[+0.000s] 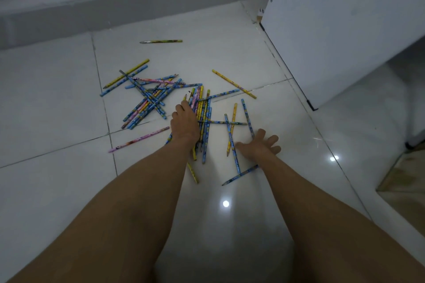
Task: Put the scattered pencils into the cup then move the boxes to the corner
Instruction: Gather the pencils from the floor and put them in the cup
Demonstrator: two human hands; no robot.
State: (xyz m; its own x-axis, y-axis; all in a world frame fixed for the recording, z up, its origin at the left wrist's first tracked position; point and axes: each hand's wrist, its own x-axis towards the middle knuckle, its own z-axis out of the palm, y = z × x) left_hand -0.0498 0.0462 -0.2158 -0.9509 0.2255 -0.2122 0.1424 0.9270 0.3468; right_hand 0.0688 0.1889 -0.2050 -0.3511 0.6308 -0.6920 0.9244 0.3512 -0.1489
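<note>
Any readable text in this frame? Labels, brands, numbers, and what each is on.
No legible text anywhere in the head view.
pencils: colourful printed patterns along the barrels; any lettering is too small and blurred to read.
white panel: a few small dark dots near its edge, no label or number visible.

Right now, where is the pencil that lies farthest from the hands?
In the head view the lone pencil lies flat on the floor tiles, upper centre, beyond the pile, near the grey wall base and left of the white panel.
</note>
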